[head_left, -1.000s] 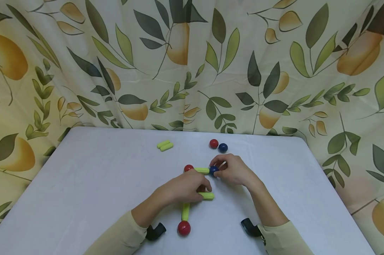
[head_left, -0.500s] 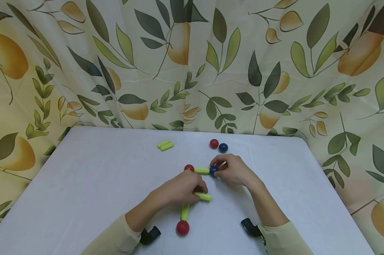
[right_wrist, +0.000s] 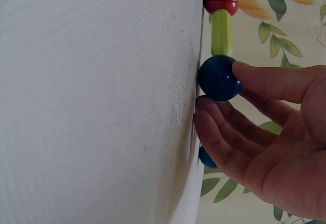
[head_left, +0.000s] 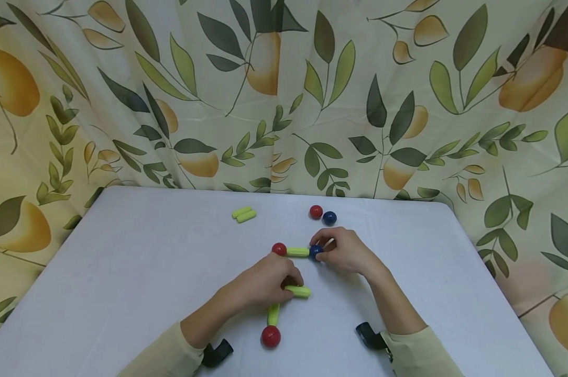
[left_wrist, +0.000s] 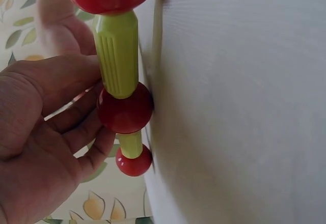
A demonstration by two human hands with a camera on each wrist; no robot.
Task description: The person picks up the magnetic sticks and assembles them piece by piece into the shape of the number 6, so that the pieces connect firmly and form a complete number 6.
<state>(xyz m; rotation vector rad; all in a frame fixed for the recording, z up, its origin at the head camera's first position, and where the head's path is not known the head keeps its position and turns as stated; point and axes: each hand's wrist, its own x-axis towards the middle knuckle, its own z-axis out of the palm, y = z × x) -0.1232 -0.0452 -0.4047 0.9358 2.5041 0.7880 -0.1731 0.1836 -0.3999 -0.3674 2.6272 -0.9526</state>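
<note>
My left hand (head_left: 267,280) pinches a short yellow-green toy rod (head_left: 298,291) that points right. In the left wrist view a red ball (left_wrist: 125,108) is close by its fingers; the head view hides that ball under the hand. From it a rod (head_left: 274,314) runs to a near red ball (head_left: 271,336), and another rod (left_wrist: 131,145) to a far red ball (head_left: 279,249). A further rod (head_left: 297,252) joins the far ball to a blue ball (head_left: 316,252). My right hand (head_left: 345,251) holds this blue ball between thumb and fingers.
Two loose yellow-green rods (head_left: 246,215) lie side by side at the back of the white table (head_left: 123,272). A loose red ball (head_left: 316,212) and a dark blue ball (head_left: 329,218) sit beyond the right hand. A fruit-patterned curtain (head_left: 284,104) hangs behind.
My left hand has shifted slightly left with the rod, whose free end moved left too. The near red ball shifted slightly left. My right hand has stayed on the blue ball.
</note>
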